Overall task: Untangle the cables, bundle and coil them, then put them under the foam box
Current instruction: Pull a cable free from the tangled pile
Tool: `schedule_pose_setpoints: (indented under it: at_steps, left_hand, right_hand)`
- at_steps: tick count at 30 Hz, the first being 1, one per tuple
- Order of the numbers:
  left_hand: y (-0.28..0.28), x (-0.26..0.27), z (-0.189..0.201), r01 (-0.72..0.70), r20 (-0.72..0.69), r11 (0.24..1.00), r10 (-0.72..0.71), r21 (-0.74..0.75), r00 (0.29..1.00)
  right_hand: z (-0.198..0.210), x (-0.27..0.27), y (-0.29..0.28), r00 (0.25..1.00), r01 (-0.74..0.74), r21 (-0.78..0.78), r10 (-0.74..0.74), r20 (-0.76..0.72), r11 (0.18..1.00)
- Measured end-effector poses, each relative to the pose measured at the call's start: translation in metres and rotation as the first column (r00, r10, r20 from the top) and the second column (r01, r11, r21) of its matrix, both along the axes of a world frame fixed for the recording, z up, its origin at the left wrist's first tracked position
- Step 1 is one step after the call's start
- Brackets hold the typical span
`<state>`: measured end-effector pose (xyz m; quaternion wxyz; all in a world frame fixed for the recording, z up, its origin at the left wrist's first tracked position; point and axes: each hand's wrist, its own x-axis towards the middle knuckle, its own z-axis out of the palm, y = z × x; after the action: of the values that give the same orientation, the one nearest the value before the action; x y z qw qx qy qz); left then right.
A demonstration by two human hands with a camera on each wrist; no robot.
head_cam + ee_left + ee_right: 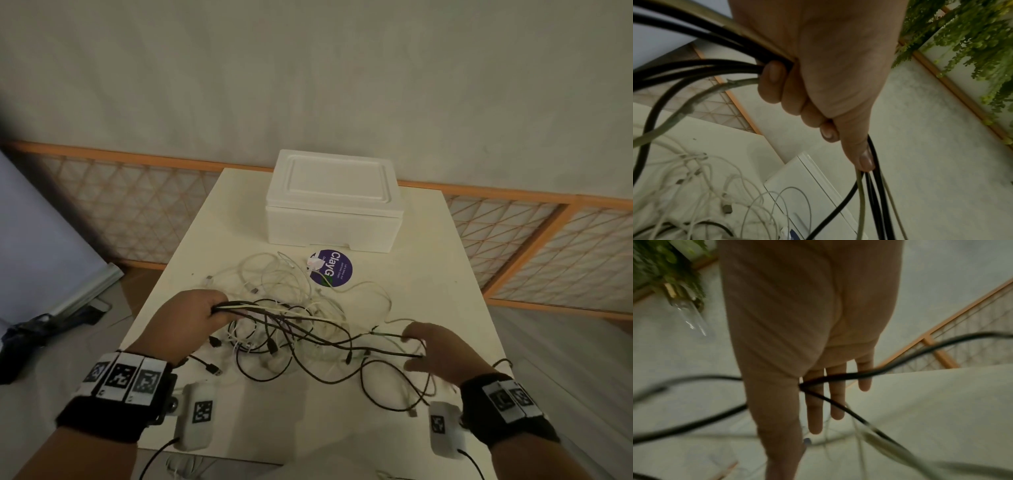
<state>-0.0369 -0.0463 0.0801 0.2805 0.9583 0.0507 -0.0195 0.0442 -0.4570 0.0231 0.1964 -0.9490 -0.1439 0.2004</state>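
Note:
A tangle of black and white cables (291, 325) lies in the middle of the white table (428, 274). My left hand (212, 311) grips a bunch of black and pale strands lifted from the left of the tangle; in the left wrist view my fingers (772, 84) curl round the black cables (705, 65). My right hand (416, 346) is at the right of the tangle, fingers (815, 410) straight, with a black cable (838, 377) running across them beside the thumb. The white foam box (334, 202), lid on, stands at the table's far side.
A round purple sticker (331, 268) lies just in front of the box, among loose white cables (694, 170). An orange lattice fence (548, 246) runs behind the table. A pale blue board (41, 240) leans at the left. Green foliage (972, 40) hangs on the wall.

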Motion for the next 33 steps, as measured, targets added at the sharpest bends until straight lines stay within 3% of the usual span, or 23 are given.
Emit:
schedule_pose_setpoints:
  at_steps: [6, 11, 18, 24, 30, 33]
  left_hand:
    - [-0.015, -0.003, 0.015, 0.000, -0.005, 0.998, 0.000, -0.062, 1.000]
    - [-0.015, -0.004, 0.018, -0.034, 0.008, 0.999, 0.034, -0.026, 0.999]
    - [0.012, -0.015, 0.014, -0.194, 0.004, 0.981, 0.193, 0.024, 0.981]
    - [0.023, -0.017, 0.014, -0.235, 0.027, 0.969, 0.234, 0.080, 0.972]
    - [0.038, -0.018, 0.029, -0.411, 0.085, 0.908, 0.418, -0.085, 0.905]
    - [0.049, -0.022, 0.033, -0.391, 0.042, 0.915, 0.397, -0.101, 0.917]
  right_hand:
    - [0.027, -0.002, 0.049, 0.970, -0.225, 0.280, 0.187, 0.155, 0.933]
    - [0.023, 0.002, 0.050, 0.987, -0.144, 0.291, 0.114, 0.117, 0.946]
    - [0.000, 0.013, -0.030, 0.992, 0.062, -0.004, -0.061, 0.109, 0.998]
    - [-0.011, 0.007, -0.078, 0.985, 0.145, 0.003, -0.145, 0.095, 0.989]
    - [-0.012, 0.012, -0.108, 0.979, 0.181, -0.220, -0.155, 0.129, 0.959]
    - [-0.013, 0.009, -0.131, 0.978, 0.195, -0.353, -0.209, -0.002, 0.915]
